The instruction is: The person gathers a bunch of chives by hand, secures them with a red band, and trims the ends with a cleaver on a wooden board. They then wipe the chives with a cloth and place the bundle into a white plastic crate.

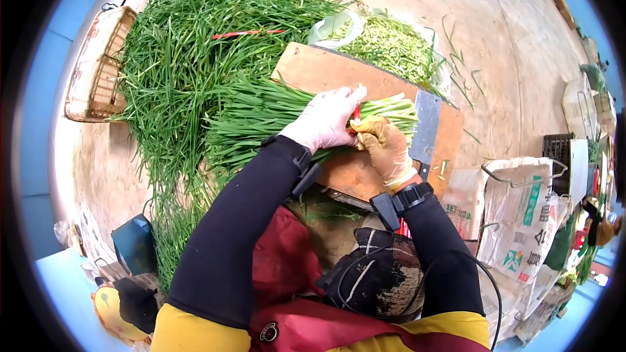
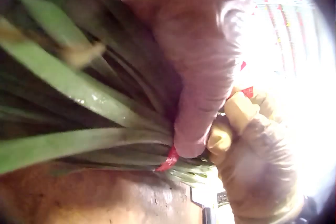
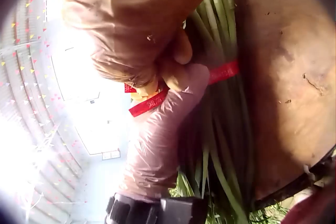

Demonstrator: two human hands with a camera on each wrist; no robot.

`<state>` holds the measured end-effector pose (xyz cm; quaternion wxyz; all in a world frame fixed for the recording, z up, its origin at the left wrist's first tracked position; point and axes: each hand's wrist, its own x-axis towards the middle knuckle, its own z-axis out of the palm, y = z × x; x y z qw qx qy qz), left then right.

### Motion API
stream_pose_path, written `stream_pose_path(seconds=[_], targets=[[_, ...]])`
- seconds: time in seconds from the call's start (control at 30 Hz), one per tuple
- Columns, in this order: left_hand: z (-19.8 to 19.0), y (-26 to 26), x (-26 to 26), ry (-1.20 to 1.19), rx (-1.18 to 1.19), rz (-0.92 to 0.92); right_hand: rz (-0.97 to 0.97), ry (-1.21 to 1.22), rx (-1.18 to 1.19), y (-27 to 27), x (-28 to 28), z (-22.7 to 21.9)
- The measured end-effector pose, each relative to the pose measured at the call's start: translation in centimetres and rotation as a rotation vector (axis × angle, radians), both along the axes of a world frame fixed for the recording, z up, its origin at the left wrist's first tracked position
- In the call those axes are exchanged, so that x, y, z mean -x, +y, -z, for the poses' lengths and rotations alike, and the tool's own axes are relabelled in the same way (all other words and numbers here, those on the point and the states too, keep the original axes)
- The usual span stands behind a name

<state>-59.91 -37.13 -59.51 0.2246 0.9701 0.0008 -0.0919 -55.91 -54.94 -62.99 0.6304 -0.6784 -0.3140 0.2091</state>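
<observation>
A bundle of long green stalks [image 1: 261, 114] lies across a wooden board [image 1: 345, 173], cut pale ends toward the metal strip. Around the bundle near those ends runs a red tape [image 3: 223, 73]. My left hand [image 1: 326, 117], in a pale glove, lies over the bundle and grips it, thumb against the tape. My right hand [image 1: 385, 150], in a yellowish glove, pinches the tape's end right beside the left thumb. In the left wrist view the right hand's fingers [image 2: 241, 111] are curled at the tape; part of the tape is hidden under both hands.
A large heap of loose green stalks [image 1: 182, 58] spreads at the left and behind. Behind the board sits a clear bag of cut pieces [image 1: 391, 45]. Crates [image 1: 98, 65] stand at the far left and top; a white-lined basket [image 1: 515, 215] is at the right.
</observation>
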Motion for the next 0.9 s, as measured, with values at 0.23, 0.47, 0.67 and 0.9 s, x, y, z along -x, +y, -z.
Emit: stream_pose_path(seconds=[0.23, 0.47, 0.67, 0.9], targets=[[0.9, -0.4, 2.1, -0.602, 0.077, 0.006, -0.029, -0.117, 0.007, -0.2, -0.8, 0.9], [2.1, -0.4, 2.8, -0.698, 0.295, -0.016, -0.019, 0.241, -0.066, 0.2, -0.5, -0.5], [2.6, -0.4, 2.9, -0.552, 0.457, -0.132, 0.101, 0.531, 0.047, 0.5, -0.7, -2.2], [1.7, -0.1, 2.1, -0.397, 0.414, -0.163, 0.118, 0.257, -0.121, 1.0, 0.8, -0.5]])
